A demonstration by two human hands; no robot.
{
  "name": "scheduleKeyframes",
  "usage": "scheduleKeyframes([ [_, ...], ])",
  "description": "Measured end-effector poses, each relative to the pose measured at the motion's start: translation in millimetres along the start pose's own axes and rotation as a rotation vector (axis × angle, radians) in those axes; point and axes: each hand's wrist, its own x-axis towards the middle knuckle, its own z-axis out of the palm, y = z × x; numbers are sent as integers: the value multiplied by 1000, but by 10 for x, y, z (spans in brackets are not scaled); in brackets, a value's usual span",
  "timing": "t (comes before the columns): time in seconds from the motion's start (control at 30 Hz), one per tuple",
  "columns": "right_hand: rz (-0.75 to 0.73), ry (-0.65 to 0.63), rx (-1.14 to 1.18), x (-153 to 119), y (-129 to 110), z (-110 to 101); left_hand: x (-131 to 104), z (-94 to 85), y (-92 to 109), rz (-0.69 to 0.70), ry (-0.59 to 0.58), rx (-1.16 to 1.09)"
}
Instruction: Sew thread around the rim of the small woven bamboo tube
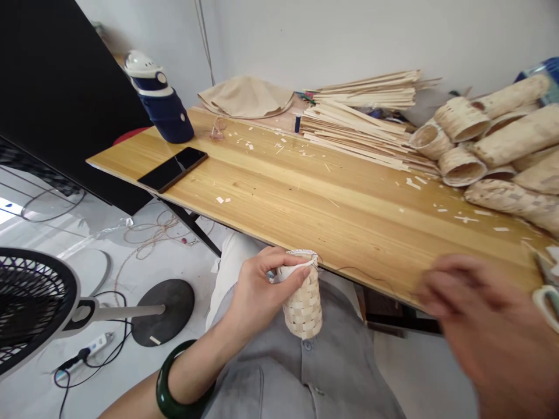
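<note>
Pinched at its rim by my left hand [273,282], a small woven basket [304,308] of pale strips hangs over my lap, just in front of the table edge. White stitching shows along part of its rim. A dark thread [364,271] runs from the rim across the table edge toward my right hand [471,308]. That hand is raised at the right, blurred by motion, with its fingers bunched together. Whatever lies between its fingertips is too smeared to make out.
On the wooden table [279,198] are a phone [173,169], a blue bottle [163,105], wood strips [358,131], a thread spool [297,123], birch-like tubes [502,142] and scissors [545,302] at the right edge. A fan [32,308] stands at the left.
</note>
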Motion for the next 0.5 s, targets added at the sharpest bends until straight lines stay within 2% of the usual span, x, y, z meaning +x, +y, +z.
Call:
scheduleKeyframes([
  [0.1, 234, -132, 211, 129, -156, 459, -28, 9, 10, 88, 9, 27],
  [0.17, 309, -229, 224, 205, -233, 704, -40, 11, 10, 143, 14, 52],
  [0.23, 360, -297, 210, 254, -275, 844, -45, 12, 4, 192, 19, 75],
  [0.37, 363, -295, 239, 265, -284, 890, -44, 13, -18, 270, 52, 110],
  [0.5, 213, -232, 237, 162, -287, 835, -41, 14, -26, 271, 73, 123],
])
